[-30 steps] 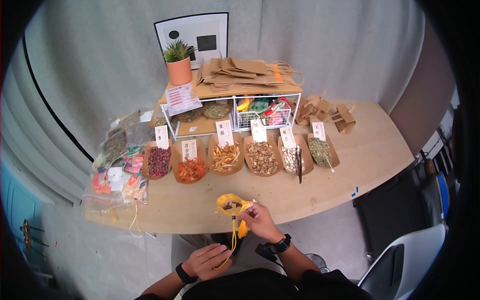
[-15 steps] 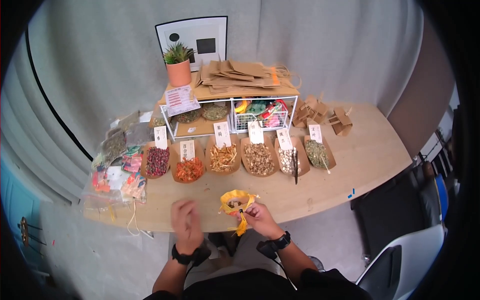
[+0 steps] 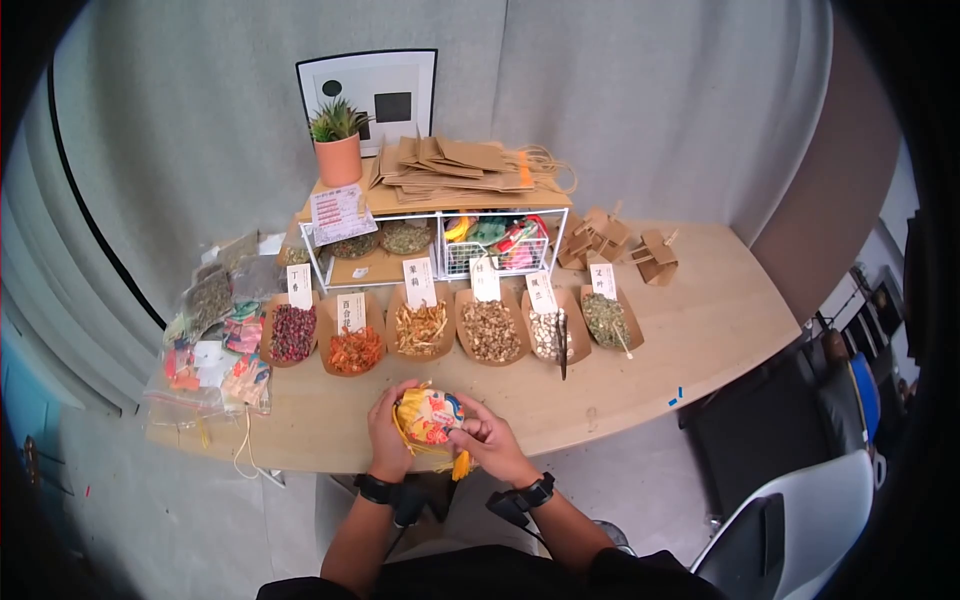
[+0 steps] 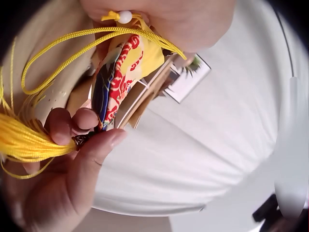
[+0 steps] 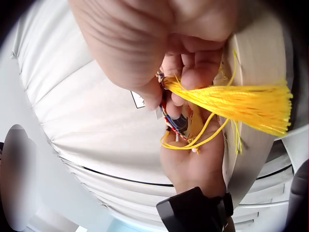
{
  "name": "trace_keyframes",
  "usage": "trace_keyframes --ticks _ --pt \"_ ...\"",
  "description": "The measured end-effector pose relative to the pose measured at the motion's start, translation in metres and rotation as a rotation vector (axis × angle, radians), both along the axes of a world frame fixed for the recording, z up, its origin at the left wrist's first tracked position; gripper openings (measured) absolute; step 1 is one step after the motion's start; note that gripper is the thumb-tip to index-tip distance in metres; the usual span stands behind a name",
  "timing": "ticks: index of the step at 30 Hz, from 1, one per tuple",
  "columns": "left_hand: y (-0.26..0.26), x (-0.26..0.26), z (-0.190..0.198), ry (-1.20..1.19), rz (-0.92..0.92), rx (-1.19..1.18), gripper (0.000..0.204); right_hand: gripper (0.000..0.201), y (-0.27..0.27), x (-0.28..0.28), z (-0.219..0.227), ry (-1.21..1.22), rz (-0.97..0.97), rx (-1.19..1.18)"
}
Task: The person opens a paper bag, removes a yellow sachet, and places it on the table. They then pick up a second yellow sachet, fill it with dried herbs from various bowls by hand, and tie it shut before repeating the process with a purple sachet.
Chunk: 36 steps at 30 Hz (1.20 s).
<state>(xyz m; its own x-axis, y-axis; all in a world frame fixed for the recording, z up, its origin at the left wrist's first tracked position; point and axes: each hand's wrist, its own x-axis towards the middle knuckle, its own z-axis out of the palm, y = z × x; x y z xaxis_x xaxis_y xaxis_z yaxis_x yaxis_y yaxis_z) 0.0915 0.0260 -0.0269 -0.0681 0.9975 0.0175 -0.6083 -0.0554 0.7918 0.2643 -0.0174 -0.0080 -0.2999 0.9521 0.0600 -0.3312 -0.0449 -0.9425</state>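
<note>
Both hands hold a drawstring sachet (image 3: 432, 416), yellow at its top with a red, blue and cream pattern on its body, above the table's front edge. My left hand (image 3: 386, 432) grips its left side, close to the yellow cloth. On the other side, my right hand (image 3: 492, 446) pinches the bottom end, thumb and fingers at the knot above a yellow tassel (image 5: 241, 104). Yellow cords (image 4: 72, 36) loop loosely from the sachet, and a white bead (image 4: 125, 17) sits by the left hand. Its contents are hidden from this side.
Paper trays of dried plants, including dark red buds (image 3: 293, 332) and orange petals (image 3: 355, 349), stand in a row with label cards. Black tweezers (image 3: 562, 345) lie across one tray. Plastic bags (image 3: 205, 375) lie left. Behind is a shelf (image 3: 350, 280) bearing paper bags (image 3: 450, 170) and a potted plant (image 3: 338, 160).
The left hand rose from near the lap, swung out left, then came in to grip the sachet. The sachet has turned from its open mouth showing to its patterned side showing.
</note>
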Motion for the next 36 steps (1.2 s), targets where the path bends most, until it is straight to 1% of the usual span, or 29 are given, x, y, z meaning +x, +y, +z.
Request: trace_keyframes --ticks 2,5,8,11,14,17,20,21,23,26,29,32,35,36 --pt "0.000 -0.003 -0.003 -0.192 -0.075 -0.072 0.038 0.065 0.000 -0.009 -0.006 0.000 -0.093 0.047" --pt "0.001 -0.011 -0.002 -0.416 -0.259 -0.147 0.041 0.072 -0.008 -0.019 0.014 -0.304 -0.073 0.142" --pt "0.000 -0.018 -0.007 -0.494 -0.289 -0.169 0.042 0.077 -0.004 -0.038 0.034 -0.492 -0.186 0.450" --pt "0.004 -0.025 -0.015 -0.561 -0.389 -0.096 0.043 0.075 -0.001 -0.049 0.047 -0.606 -0.274 0.449" --pt "0.003 -0.025 -0.011 -0.533 -0.337 -0.100 0.043 0.069 0.005 -0.052 0.055 -0.736 -0.335 0.495" --pt "-0.001 -0.024 -0.001 -0.560 -0.334 -0.107 0.043 0.063 0.007 -0.055 0.062 -0.757 -0.352 0.539" --pt "0.009 -0.027 -0.024 -0.690 -0.500 -0.028 0.043 0.059 0.005 -0.059 0.069 -0.761 -0.335 0.536" --pt "0.010 -0.027 -0.031 -0.681 -0.482 -0.043 0.043 0.058 0.005 -0.060 0.069 -0.753 -0.348 0.522" --pt "0.009 -0.026 -0.027 -0.661 -0.445 -0.073 0.042 0.056 0.005 -0.061 0.069 -0.733 -0.374 0.494" --pt "0.008 -0.026 -0.022 -0.671 -0.442 -0.111 0.041 0.055 0.009 -0.061 0.072 -0.783 -0.379 0.479" --pt "0.009 -0.026 -0.026 -0.702 -0.465 -0.098 0.041 0.054 0.009 -0.065 0.074 -0.788 -0.383 0.449" --pt "0.009 -0.024 -0.024 -0.674 -0.350 -0.183 0.040 0.055 0.008 -0.071 0.078 -0.917 -0.504 0.665" --pt "0.008 -0.025 -0.028 -0.642 -0.311 -0.157 0.038 0.057 0.010 -0.067 0.076 -0.962 -0.444 0.782" --pt "0.006 -0.025 -0.029 -0.574 -0.293 -0.119 0.038 0.058 0.010 -0.066 0.076 -0.937 -0.403 0.715"
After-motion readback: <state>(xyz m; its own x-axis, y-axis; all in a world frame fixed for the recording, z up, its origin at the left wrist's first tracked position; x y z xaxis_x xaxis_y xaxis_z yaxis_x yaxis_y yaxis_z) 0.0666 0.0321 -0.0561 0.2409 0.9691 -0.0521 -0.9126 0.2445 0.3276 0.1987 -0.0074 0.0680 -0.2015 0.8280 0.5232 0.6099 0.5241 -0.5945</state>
